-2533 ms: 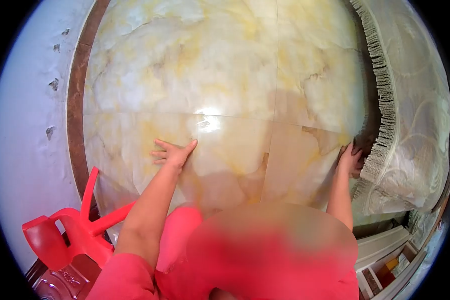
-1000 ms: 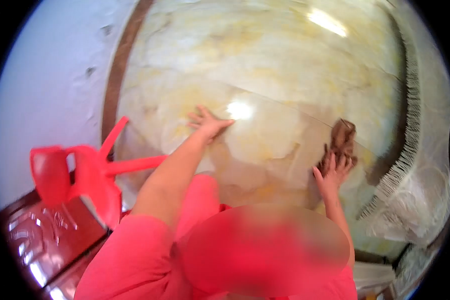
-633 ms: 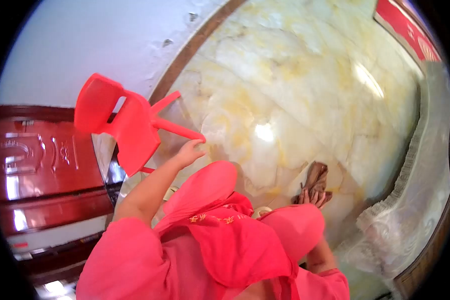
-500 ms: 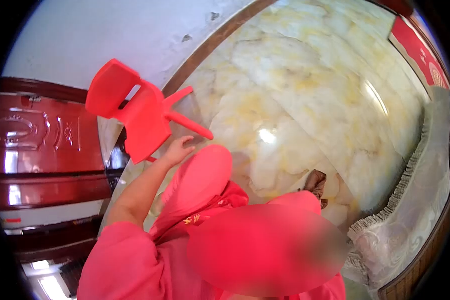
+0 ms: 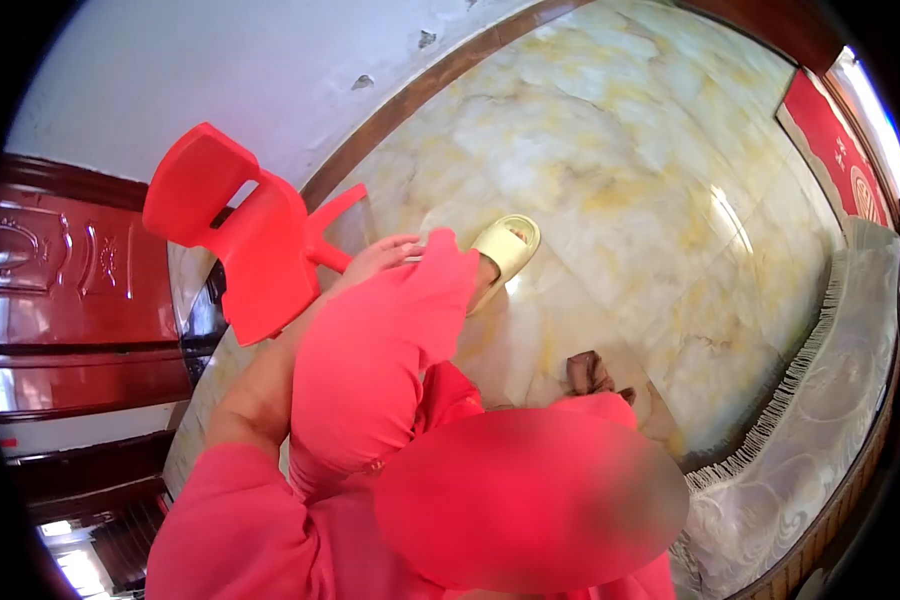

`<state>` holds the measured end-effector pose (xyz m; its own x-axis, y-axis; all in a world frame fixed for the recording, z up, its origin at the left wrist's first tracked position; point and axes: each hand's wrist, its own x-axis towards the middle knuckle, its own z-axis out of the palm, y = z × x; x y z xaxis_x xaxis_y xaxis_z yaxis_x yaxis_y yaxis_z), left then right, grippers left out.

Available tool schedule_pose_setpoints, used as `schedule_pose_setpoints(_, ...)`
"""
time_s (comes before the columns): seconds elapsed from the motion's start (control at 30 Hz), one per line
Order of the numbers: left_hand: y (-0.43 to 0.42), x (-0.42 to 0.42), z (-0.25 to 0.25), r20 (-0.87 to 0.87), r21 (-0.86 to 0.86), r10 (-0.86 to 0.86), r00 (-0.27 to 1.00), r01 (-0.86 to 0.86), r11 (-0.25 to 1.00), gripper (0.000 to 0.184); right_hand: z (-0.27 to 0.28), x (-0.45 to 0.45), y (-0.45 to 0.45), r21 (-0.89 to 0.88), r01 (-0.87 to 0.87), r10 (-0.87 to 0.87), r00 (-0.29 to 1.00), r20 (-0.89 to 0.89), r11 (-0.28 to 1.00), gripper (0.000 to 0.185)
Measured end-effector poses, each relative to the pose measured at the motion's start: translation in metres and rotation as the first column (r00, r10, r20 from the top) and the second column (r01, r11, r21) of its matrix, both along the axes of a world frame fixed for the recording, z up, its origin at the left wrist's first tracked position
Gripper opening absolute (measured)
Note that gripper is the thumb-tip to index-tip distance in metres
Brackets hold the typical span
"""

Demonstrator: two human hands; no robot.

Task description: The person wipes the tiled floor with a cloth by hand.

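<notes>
Brown cloth (image 5: 588,372) lies crumpled on the marbled floor (image 5: 620,180), its visible part slanting from upper left to lower right, just past the right knee (image 5: 600,403). It is to the right of the left hand (image 5: 382,258) and well apart from it, with 1 yellow slipper (image 5: 510,247) farther forward between them. Trouser leg (image 5: 360,370) hides some left fingers (near the red chair (image 5: 270,255)), so I cannot tell that grip. The right hand is out of sight; whether it touches the cloth cannot be told.
</notes>
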<state>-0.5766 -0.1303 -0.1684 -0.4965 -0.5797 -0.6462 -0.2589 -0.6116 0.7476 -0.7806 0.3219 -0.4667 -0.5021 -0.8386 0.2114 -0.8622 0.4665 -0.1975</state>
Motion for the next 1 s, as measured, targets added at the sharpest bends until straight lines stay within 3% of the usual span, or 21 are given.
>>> schedule_pose_setpoints(0.07,0.000,-0.017,0.002,0.008,0.077,-0.064,0.998,0.063,0.995,0.039,-0.012,-0.018,-0.006,-0.024,-0.053,0.051,0.997,-0.056,0.998,0.043)
schedule_pose_setpoints(0.17,-0.021,-0.032,-0.008,0.072,0.092,-0.251,0.965,0.245,0.965,0.039,0.004,-0.061,-0.034,0.106,-0.158,0.159,0.987,0.002,0.982,0.050)
schedule_pose_setpoints(0.23,-0.030,-0.044,-0.011,0.124,0.100,-0.383,0.915,0.373,0.923,0.038,0.067,-0.087,-0.078,0.274,-0.236,0.121,0.918,0.378,0.933,0.064)
schedule_pose_setpoints(0.27,-0.029,-0.055,-0.011,0.140,0.100,-0.403,0.905,0.392,0.915,0.038,0.060,-0.098,-0.090,0.317,-0.258,0.143,0.928,0.343,0.913,0.075)
schedule_pose_setpoints(0.47,-0.038,-0.092,-0.032,0.103,0.064,-0.421,0.901,0.417,0.907,0.036,0.062,-0.162,-0.178,0.476,-0.281,0.113,0.929,0.352,0.833,0.080)
schedule_pose_setpoints(0.7,-0.061,-0.131,-0.076,-0.051,0.135,-0.463,0.885,0.465,0.875,0.035,0.053,-0.209,-0.258,0.520,-0.098,-0.073,0.951,0.299,0.849,0.083)
schedule_pose_setpoints(0.93,-0.104,-0.190,-0.161,-0.081,0.172,-0.419,0.904,0.427,0.888,0.034,0.049,-0.208,-0.317,0.615,0.205,-0.433,0.867,0.246,0.761,0.084)
schedule_pose_setpoints(1.0,-0.102,-0.213,-0.208,-0.010,-0.169,-0.504,0.864,0.495,0.852,0.038,0.042,-0.200,-0.344,0.627,0.349,-0.611,0.747,0.262,0.696,0.083)
